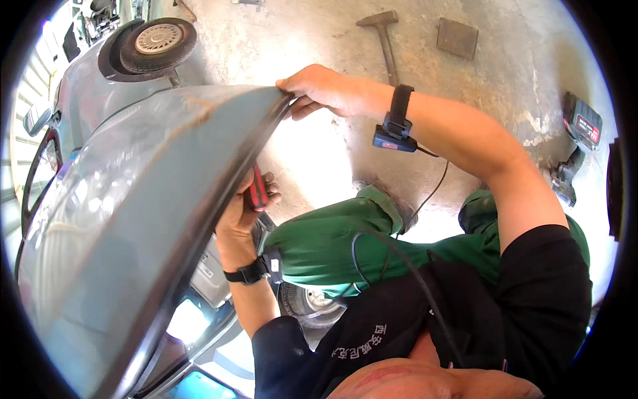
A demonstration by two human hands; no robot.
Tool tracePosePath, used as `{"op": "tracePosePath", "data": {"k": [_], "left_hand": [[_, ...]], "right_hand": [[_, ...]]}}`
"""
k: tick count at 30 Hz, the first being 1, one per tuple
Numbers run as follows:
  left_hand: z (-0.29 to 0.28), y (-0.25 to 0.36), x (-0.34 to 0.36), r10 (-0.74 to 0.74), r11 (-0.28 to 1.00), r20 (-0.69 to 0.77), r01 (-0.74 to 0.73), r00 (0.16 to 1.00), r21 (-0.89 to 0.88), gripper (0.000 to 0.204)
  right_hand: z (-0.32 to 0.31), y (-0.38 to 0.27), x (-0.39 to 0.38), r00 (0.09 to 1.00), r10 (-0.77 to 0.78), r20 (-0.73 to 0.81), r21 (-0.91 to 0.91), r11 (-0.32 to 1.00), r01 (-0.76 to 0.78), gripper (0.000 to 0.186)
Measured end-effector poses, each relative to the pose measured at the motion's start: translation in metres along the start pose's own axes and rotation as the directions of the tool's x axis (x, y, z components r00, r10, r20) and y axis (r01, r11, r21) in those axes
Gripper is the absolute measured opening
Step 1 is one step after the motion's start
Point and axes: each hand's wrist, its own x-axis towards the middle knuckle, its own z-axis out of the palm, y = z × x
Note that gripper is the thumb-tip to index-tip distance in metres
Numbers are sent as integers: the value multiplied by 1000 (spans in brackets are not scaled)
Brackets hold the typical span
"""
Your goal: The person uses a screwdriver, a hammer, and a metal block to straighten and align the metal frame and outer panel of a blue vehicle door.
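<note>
red-and-black tool (257, 190), gripped by the fingers of the left hand (235, 214), could skid if the right hand (321, 90), pinching the grey panel (174, 176), slips.

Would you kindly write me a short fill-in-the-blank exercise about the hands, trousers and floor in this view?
1. The left hand holds a tool whose handle is black and ____.
2. The blue-grey car panel is held at its upper-right corner, as pictured, by the ____.
3. Lying on the floor just left of the flat rectangular block is a ____.
4. The trousers are ____.

Missing words: red; right hand; hammer; green.
</note>
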Motion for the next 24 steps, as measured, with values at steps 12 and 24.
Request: {"op": "tracePosePath", "data": {"k": [12,24], "left_hand": [[2,-40,18,79,938,-83,-102,993,-330,47],[-79,-87,23,155,978,37,-148,987,-148,48]], "right_hand": [[-16,25,32,889,301,346,-200,949,-243,45],[-25,37,44,833,357,424,-115,933,-341,40]]}}
